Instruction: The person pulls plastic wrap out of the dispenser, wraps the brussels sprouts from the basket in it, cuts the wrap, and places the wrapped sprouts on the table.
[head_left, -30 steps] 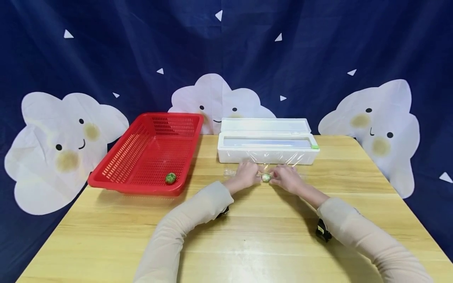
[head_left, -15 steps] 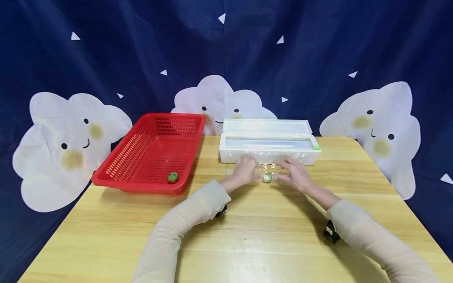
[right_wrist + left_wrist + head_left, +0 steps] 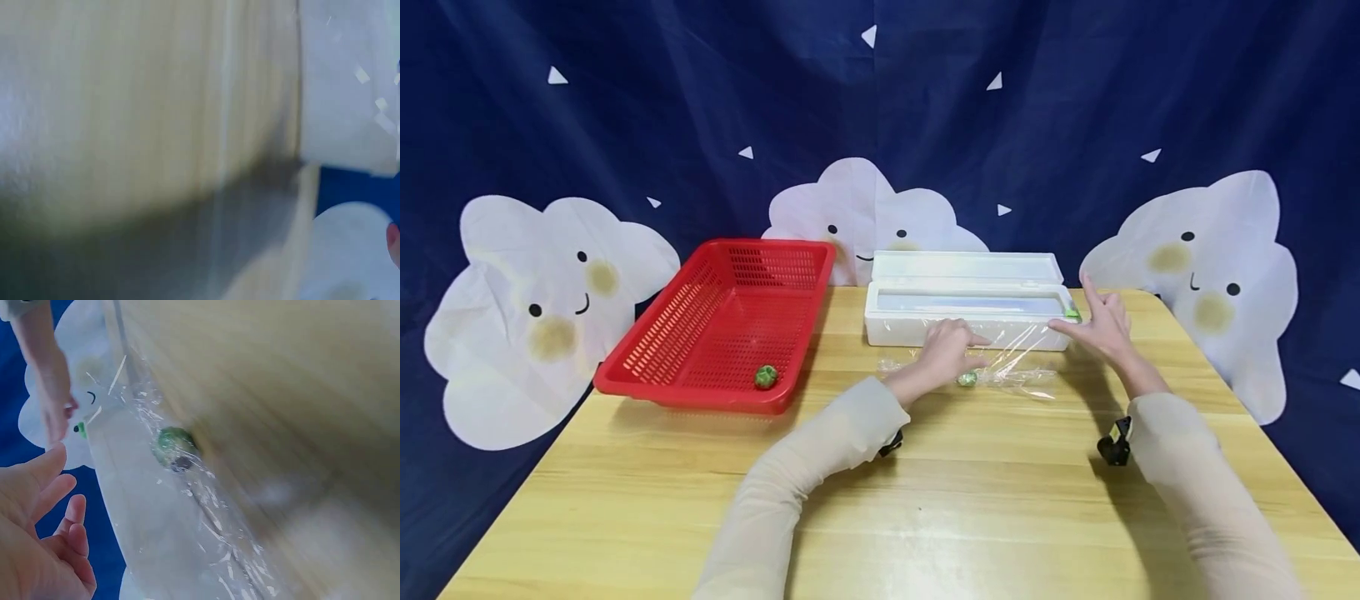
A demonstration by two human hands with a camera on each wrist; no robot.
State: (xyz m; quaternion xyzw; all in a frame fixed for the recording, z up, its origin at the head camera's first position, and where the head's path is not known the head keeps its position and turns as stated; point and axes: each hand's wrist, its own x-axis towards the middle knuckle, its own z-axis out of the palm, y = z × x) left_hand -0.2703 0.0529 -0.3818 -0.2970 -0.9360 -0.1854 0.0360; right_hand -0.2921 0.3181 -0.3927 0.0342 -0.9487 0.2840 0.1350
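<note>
A small round green vegetable (image 3: 967,379), perhaps a Brussels sprout, lies under clear cling film (image 3: 219,519) drawn from the white cling film box (image 3: 891,332). My left hand (image 3: 942,354) hovers just left of the vegetable, fingers loosely extended and holding nothing. At the box's right end is my right hand (image 3: 1103,325), thumb and forefinger spread wide beside the green slider (image 3: 1072,316); whether the thumb touches it, I cannot tell. In the left wrist view, the left hand's fingers (image 3: 47,459) are relaxed beside the box. The right wrist view catches only a fingertip at its edge.
A red perforated basket (image 3: 700,398) stands at the left, with another green vegetable (image 3: 766,377) inside near its front right corner. The box lid (image 3: 966,266) is raised at the back. Behind the wooden table (image 3: 880,517) hangs a dark blue cloud-print curtain (image 3: 925,83).
My right hand has left the wrapped vegetable and moved right and up to the box's end. The left hand has shifted slightly right and its fingers have loosened from the film.
</note>
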